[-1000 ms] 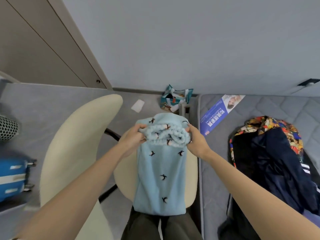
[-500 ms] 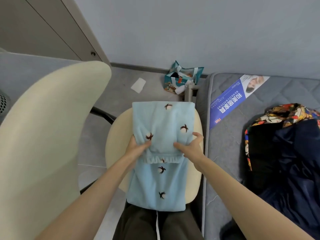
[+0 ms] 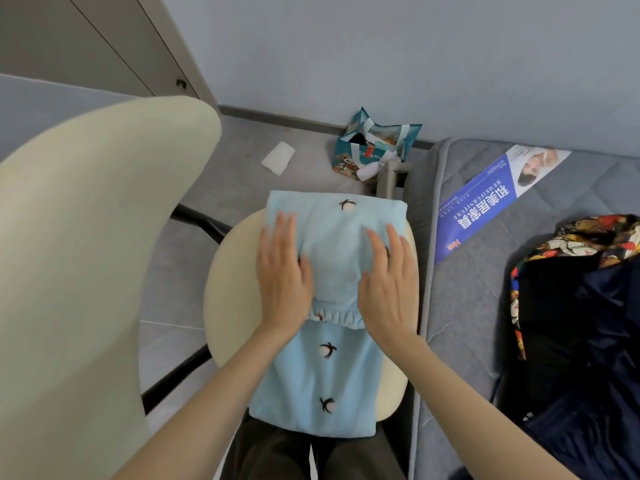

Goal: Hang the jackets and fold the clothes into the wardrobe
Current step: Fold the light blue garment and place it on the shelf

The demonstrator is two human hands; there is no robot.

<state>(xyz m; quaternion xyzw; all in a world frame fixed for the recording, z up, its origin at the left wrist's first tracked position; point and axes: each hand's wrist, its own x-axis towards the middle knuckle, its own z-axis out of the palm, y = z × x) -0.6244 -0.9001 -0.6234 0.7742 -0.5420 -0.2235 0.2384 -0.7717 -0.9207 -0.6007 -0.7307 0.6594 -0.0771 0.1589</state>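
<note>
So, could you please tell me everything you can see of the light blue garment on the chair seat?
The light blue garment looks like soft fleece, dotted with small dark-and-white motifs. It lies flat along the cream chair seat, its far part folded back so a ruffled elastic band shows mid-length. The left hand and right hand press flat on the fold. Its near end overhangs the seat.

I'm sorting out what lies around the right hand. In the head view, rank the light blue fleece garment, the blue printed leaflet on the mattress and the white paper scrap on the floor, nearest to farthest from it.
1. Light blue fleece garment: directly under the right hand, on the chair seat.
2. Blue printed leaflet: to its right, on the mattress.
3. White paper scrap: far left, on the floor.
</note>
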